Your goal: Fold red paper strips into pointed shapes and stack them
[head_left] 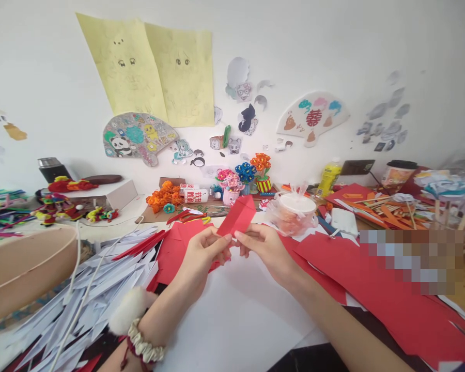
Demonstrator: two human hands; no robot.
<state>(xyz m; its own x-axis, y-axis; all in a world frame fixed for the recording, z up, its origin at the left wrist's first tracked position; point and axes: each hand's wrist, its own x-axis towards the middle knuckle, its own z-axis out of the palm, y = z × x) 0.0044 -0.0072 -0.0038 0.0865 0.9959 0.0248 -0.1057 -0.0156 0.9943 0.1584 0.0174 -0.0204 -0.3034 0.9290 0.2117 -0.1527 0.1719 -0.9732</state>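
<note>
A folded piece of red paper [238, 214] is held up between my two hands in the middle of the view. My left hand [211, 245] pinches its lower left edge between thumb and fingers. At the lower right edge my right hand [258, 243] grips it the same way, the two thumbs nearly meeting. Some fingertips are hidden behind the paper. Below the hands lies a large white sheet [236, 315]. Red paper sheets [174, 250] lie close beside my left hand.
White paper strips [112, 289] are heaped at left beside a beige basin [27, 263], with a white cable [96, 268] across them. Long red sheets [387, 294] spread at right. Behind stand a bagged tub [296, 206], pipe-cleaner flowers [230, 181] and a yellow bottle [330, 178].
</note>
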